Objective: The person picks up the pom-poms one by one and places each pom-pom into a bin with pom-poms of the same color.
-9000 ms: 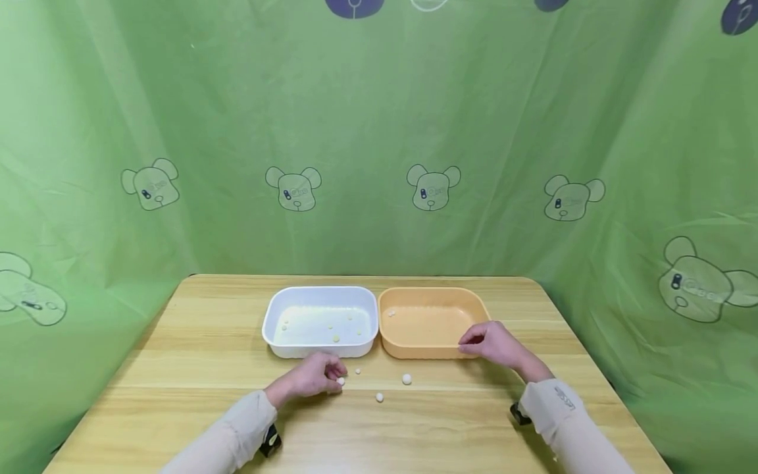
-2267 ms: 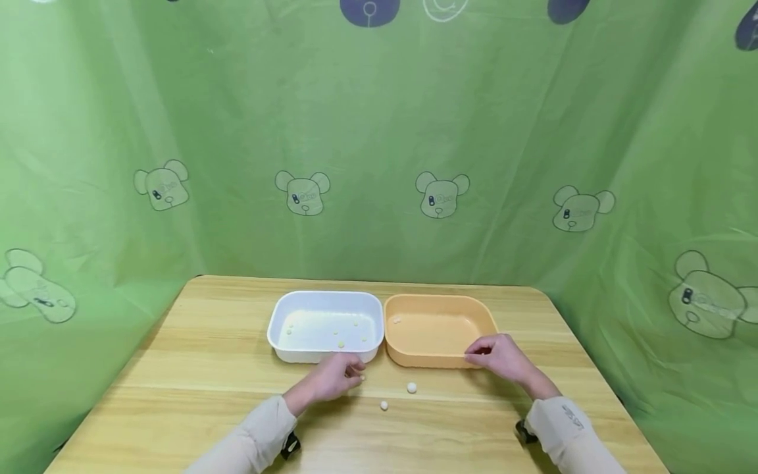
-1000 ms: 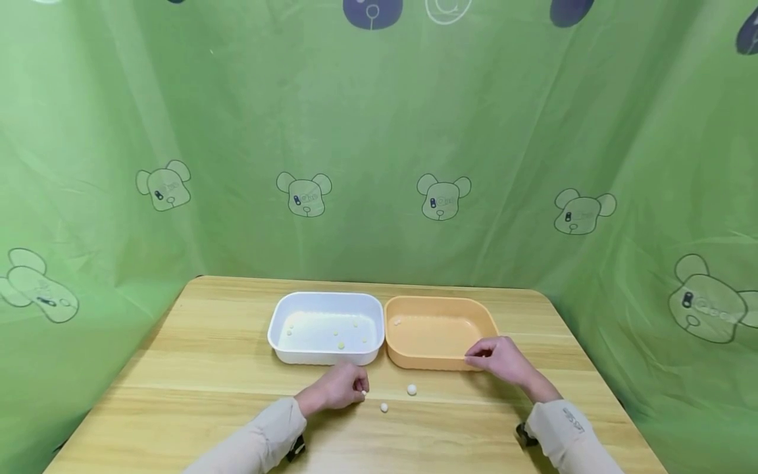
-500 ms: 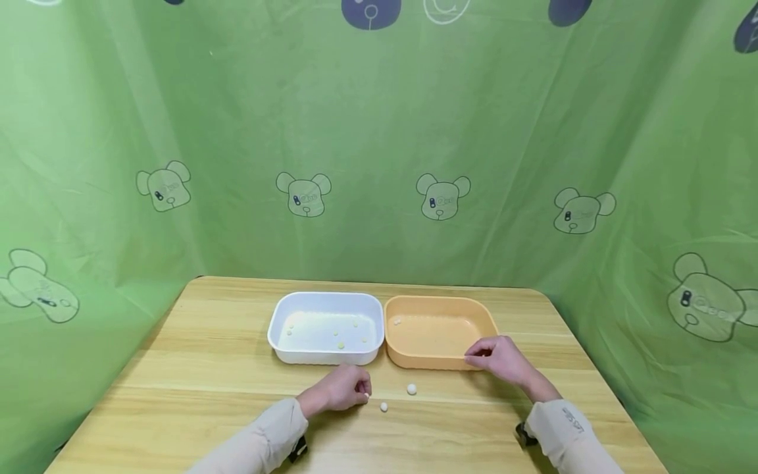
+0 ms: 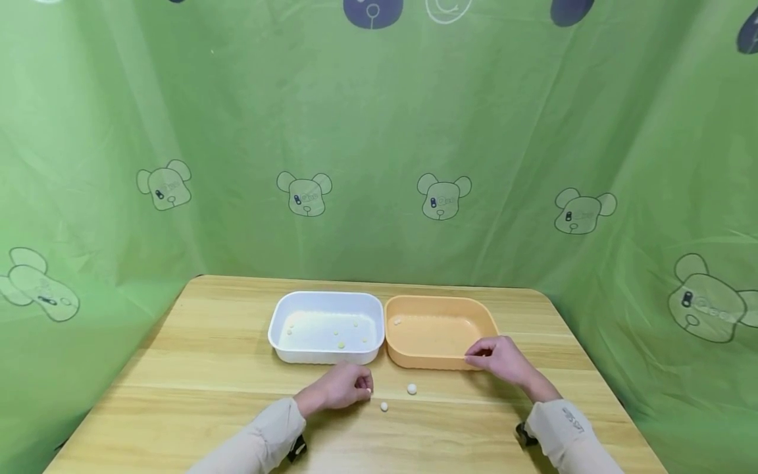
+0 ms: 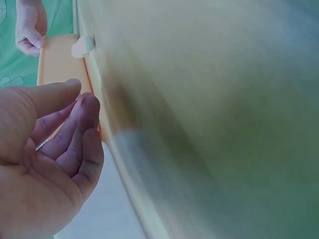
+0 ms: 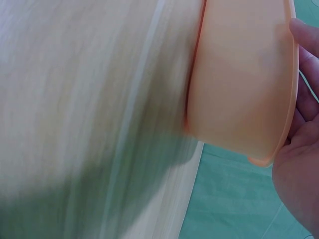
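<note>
My left hand (image 5: 340, 387) is just in front of the white bin (image 5: 326, 357), low over the table. Its thumb and index finger pinch a tiny white ball (image 5: 370, 393), mostly hidden by the fingertips. To the right of it on the table lie a small white ball (image 5: 384, 407) and a slightly larger one (image 5: 412, 389). My right hand (image 5: 503, 361) grips the front right rim of the orange bin (image 5: 426, 362), thumb on one side and fingers on the other, as the right wrist view shows.
The two bins stand side by side. Several small pale yellow and white pieces (image 5: 341, 345) are scattered in the white one, and tiny white pieces (image 5: 397, 322) lie at the left of the orange one. A green curtain (image 5: 367, 250) surrounds the wooden table (image 5: 225, 342).
Nine seconds ago a small ball lay right of my left hand; it no longer lies there. Over the last second the left hand shifts slightly right, pinching the tiny ball. The right hand keeps its grip.
</note>
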`<state>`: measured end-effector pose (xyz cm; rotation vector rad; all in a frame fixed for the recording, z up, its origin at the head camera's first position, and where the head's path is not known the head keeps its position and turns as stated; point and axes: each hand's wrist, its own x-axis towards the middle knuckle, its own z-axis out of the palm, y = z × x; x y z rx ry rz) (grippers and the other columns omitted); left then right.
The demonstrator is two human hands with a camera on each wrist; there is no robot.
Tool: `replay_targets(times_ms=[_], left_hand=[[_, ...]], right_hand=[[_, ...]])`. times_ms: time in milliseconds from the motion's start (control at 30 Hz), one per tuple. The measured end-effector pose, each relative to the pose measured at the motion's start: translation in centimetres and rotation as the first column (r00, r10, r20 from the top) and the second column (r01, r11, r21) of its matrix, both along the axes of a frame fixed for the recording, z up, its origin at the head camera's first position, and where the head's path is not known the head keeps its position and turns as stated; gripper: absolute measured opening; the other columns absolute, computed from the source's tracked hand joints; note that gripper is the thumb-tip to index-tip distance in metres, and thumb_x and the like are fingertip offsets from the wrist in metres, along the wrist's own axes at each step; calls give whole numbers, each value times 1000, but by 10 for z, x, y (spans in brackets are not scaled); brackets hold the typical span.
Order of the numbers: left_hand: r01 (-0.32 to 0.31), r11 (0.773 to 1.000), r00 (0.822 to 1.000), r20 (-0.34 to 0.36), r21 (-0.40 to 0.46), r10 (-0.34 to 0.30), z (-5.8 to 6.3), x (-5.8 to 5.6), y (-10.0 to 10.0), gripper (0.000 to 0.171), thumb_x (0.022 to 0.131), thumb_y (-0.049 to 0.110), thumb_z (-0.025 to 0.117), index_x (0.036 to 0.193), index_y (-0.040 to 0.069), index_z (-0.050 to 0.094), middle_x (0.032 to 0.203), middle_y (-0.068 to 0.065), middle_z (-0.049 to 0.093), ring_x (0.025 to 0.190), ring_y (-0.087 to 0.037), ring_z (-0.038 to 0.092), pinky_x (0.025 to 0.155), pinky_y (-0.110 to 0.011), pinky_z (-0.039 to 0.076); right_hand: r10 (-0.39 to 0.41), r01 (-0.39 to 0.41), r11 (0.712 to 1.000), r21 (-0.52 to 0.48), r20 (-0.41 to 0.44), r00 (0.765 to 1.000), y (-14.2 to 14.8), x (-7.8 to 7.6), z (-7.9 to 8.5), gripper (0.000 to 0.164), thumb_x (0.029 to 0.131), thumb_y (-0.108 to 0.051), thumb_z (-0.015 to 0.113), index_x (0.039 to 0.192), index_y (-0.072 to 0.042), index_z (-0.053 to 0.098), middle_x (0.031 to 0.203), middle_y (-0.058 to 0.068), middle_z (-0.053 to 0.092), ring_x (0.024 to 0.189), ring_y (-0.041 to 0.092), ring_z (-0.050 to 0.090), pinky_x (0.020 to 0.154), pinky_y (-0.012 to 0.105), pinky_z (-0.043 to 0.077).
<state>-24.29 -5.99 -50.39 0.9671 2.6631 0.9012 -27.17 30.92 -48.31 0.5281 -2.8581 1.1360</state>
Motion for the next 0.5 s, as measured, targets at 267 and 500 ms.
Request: replay_targets(times_ms=[267,500], left_hand=[[-13,997,1000,13,74,12,9,1,2,5,84,7,69,82,11,66,72,12,58,68,0,53,66,-18,47],[-16,991,1000,4,130,15,17,-1,4,4,84,5,68,87,7,66,76,10,59,71,-1,54,68,-18,48]], right_hand=[[2,-2,1000,-6,4,1000,0,0,0,8,80,-23,76,82,-16,73,77,-6,68,70,10,58,61,24,48],[2,-2,1000,-4,3,1000,1,-1,-2,9,80,-25,76,82,-17,73,77,-6,68,70,10,58,61,24,48]])
